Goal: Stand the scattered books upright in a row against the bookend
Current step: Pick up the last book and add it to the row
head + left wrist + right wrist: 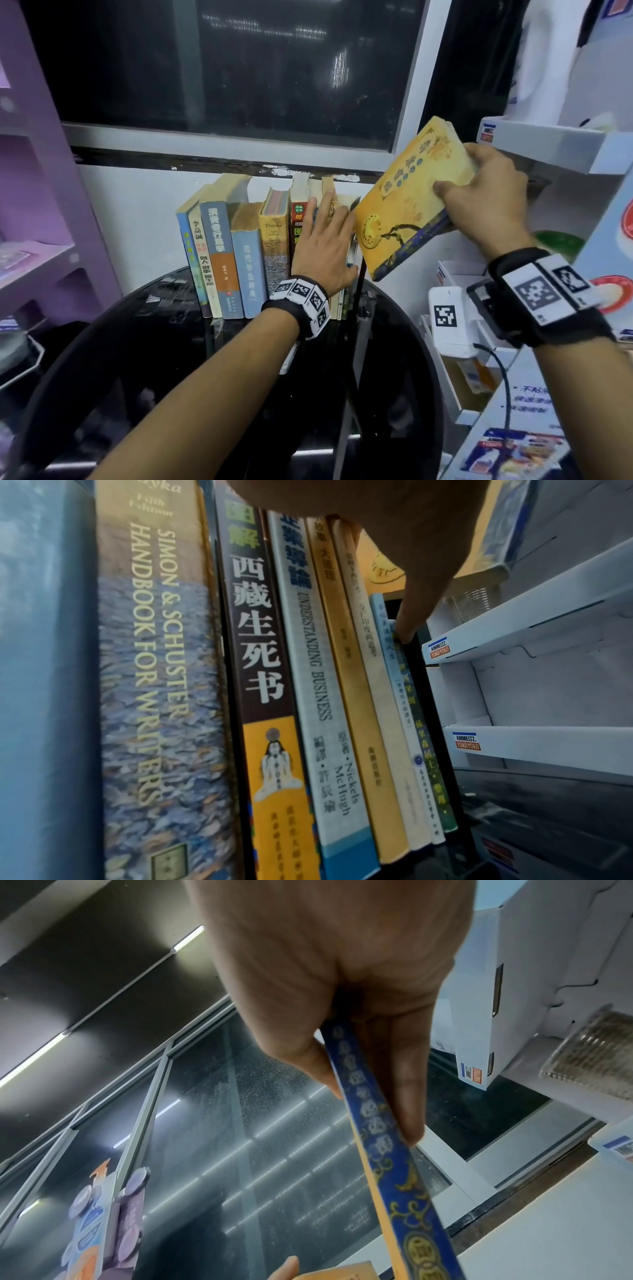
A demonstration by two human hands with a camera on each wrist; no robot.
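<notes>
Just right of the flat, open left hand [323,246] steadying the row [239,253], a yellow book [407,202] is gripped tilted by the right hand [493,198]; the row's thin end books could be toppled if struck.

The right hand [342,969] pinches a thin yellow book with a blue, gold-patterned spine [387,1150], which runs toward five o'clock. A white cardboard display shelf [534,988] stands at two o'clock.
</notes>
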